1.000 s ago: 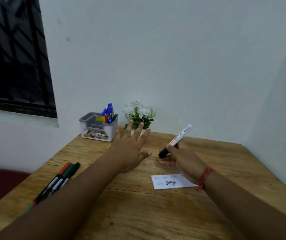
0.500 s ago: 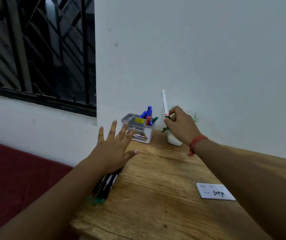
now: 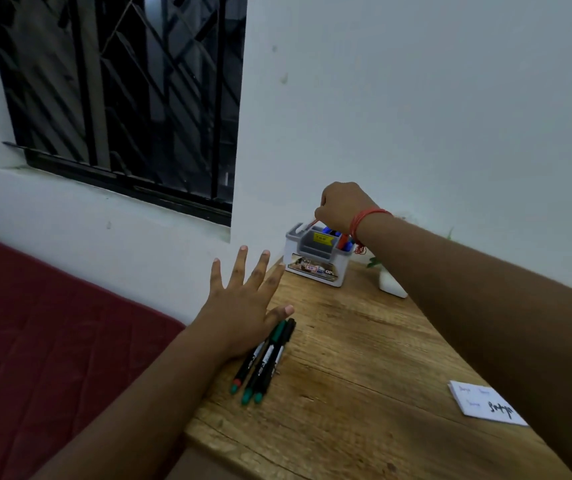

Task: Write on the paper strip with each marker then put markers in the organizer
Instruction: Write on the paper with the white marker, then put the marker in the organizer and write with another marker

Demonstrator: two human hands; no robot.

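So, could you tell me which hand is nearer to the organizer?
Right. The right hand is directly above the organizer; the left hand hovers nearer the camera, over the loose markers.

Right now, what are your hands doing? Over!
Right hand lowering white marker into organizer. Left hand open above three markers. Nothing blocking.

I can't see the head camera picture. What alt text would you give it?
A person's right hand lowers a white marker into a grey organizer on a wooden table. The left hand hovers open above three markers; a paper strip lies nearby.
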